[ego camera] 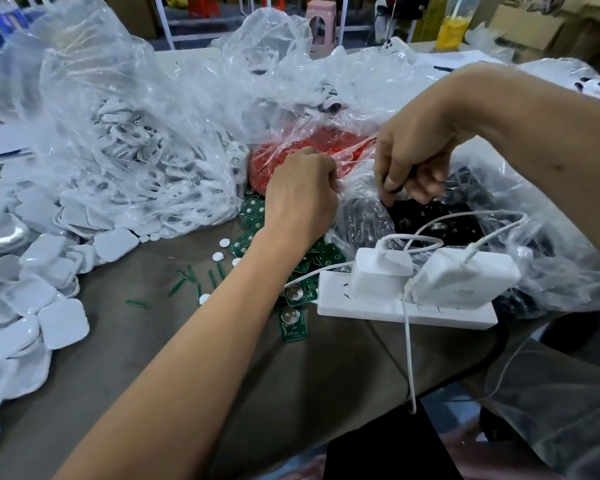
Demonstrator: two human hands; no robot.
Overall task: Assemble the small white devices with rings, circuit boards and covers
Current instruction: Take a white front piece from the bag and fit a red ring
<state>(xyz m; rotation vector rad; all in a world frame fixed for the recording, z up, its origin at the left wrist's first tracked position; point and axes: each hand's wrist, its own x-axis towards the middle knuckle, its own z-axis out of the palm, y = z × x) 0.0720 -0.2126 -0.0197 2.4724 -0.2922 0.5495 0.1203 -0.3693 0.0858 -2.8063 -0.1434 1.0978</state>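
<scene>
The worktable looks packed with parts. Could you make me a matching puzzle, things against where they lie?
Things:
1. white covers
2. circuit boards
3. power strip
4. red parts

Places:
A. in a clear bag beyond the left hand
B. heaped at the table's left
C. below the right hand, chargers plugged in
D. loose under the left forearm

Pairs: 1-B, 2-D, 3-C, 4-A

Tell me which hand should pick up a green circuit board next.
Left. The left hand sits right above the green circuit boards, holding nothing I can make out; the right hand is farther off, already pinching a small part over the black-parts bag.
</scene>
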